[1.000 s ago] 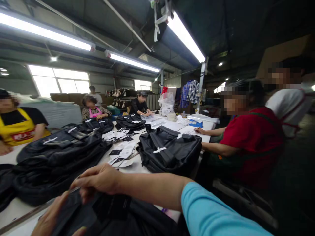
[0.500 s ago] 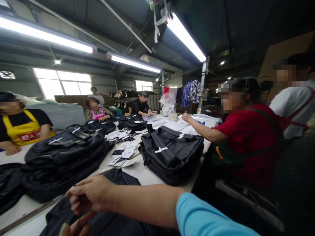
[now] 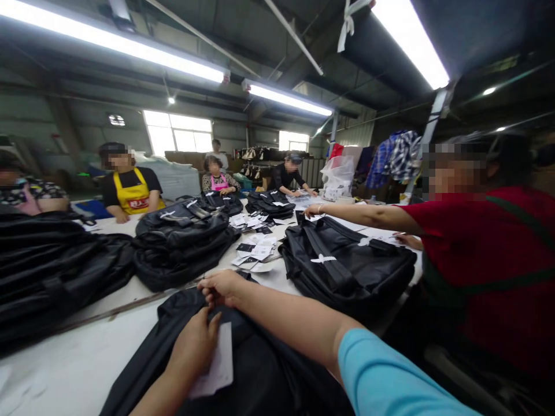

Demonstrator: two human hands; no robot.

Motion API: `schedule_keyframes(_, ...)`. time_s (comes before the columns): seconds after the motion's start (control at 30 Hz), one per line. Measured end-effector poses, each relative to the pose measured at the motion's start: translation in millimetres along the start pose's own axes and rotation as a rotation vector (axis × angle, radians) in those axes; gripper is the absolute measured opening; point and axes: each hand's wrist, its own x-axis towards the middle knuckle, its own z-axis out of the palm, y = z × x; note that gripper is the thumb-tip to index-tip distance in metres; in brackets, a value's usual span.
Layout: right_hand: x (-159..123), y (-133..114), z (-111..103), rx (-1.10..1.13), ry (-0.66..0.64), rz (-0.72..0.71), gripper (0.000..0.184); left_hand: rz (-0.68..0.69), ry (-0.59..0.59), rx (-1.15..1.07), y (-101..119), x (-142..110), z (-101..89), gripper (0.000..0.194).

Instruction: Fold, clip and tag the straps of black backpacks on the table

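A black bag (image 3: 260, 370) lies on the table directly below both my hands. My left hand (image 3: 195, 341) is closed, with a white card (image 3: 221, 361) showing between its thumb and palm and hanging down against the bag. Just above it, my right hand (image 3: 221, 288) reaches across from the right, its fingertips pinched together. The two hands almost meet at their fingertips. Whatever the right fingers pinch is too small or too hidden to make out.
Another black bag (image 3: 342, 266) with white tape lies ahead on the right, near a co-worker's outstretched arm (image 3: 368, 215). Loose white and black cards (image 3: 255, 248) are spread mid-table. Stacked black bags (image 3: 182, 242) stand to the left. Several people work around the table (image 3: 82, 361).
My view has swung left, so the scene sits further right. More of my left hand shows, and the white card has come into sight. The red-sleeved co-worker's arm now reaches over the neighbouring bag.
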Motion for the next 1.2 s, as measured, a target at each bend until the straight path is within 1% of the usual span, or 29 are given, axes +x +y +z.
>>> schedule_keyframes(0.07, 13, 2, 4, -0.082, 0.112, -0.017, 0.008, -0.015, -0.019, -0.032, 0, 13, 11.4, 0.032)
schedule_keyframes(0.13, 30, 10, 4, -0.131, 0.206, -0.032, 0.011, -0.026, -0.025, -0.041, -2, 23, 22.8, 0.034)
schedule_keyframes(0.23, 56, 34, -2, -0.245, 0.339, -0.068, 0.020, -0.058, -0.068, -0.013, -4, 32, 38.1, 0.031)
schedule_keyframes(0.3, 68, 55, -8, -0.338, 0.385, -0.109, 0.021, -0.063, -0.111, 0.015, -6, 36, 42.6, 0.030)
schedule_keyframes(0.37, 76, 74, -14, -0.429, 0.406, -0.166, 0.023, -0.037, -0.164, 0.037, -13, 44, 38.4, 0.025)
schedule_keyframes(0.43, 81, 88, -17, -0.507, 0.411, -0.228, 0.023, 0.001, -0.222, 0.049, -24, 59, 25.8, 0.015)
schedule_keyframes(0.5, 83, 96, -16, -0.574, 0.409, -0.278, 0.020, 0.030, -0.254, 0.054, -40, 82, 10.3, 0.009)
schedule_keyframes(0.57, 84, 100, -13, -0.630, 0.405, -0.305, 0.019, 0.029, -0.220, 0.058, -55, 110, 0.8, 0.016)
schedule_keyframes(0.63, 86, 102, -10, -0.678, 0.407, -0.312, 0.019, -0.003, -0.113, 0.067, -66, 137, 3.4, 0.031)
schedule_keyframes(0.7, 87, 103, -9, -0.724, 0.419, -0.307, 0.019, -0.040, -0.028, 0.066, -74, 157, 17.5, 0.045)
schedule_keyframes(0.77, 88, 103, -8, -0.768, 0.438, -0.295, 0.022, -0.073, -0.008, 0.054, -79, 167, 36.1, 0.045)
schedule_keyframes(0.83, 89, 103, -8, -0.805, 0.444, -0.278, 0.024, -0.096, -0.018, 0.038, -83, 170, 50.7, 0.036)
schedule_keyframes(0.9, 90, 102, -8, -0.833, 0.438, -0.258, 0.023, -0.091, -0.027, 0.019, -88, 168, 56.0, 0.029)
schedule_keyframes(0.97, 91, 102, -8, -0.855, 0.433, -0.232, 0.021, -0.063, -0.036, -0.002, -91, 164, 52.6, 0.026)
schedule_keyframes(1.03, 94, 102, -8, -0.872, 0.437, -0.205, 0.019, -0.029, -0.040, -0.042, -93, 157, 44.5, 0.025)
schedule_keyframes(1.13, 96, 101, -8, -0.881, 0.452, -0.167, 0.019, 0.025, -0.061, -0.190, -92, 138, 33.4, 0.028)
schedule_keyframes(1.2, 97, 102, -7, -0.874, 0.455, -0.153, 0.019, 0.051, -0.079, -0.318, -93, 124, 29.7, 0.031)
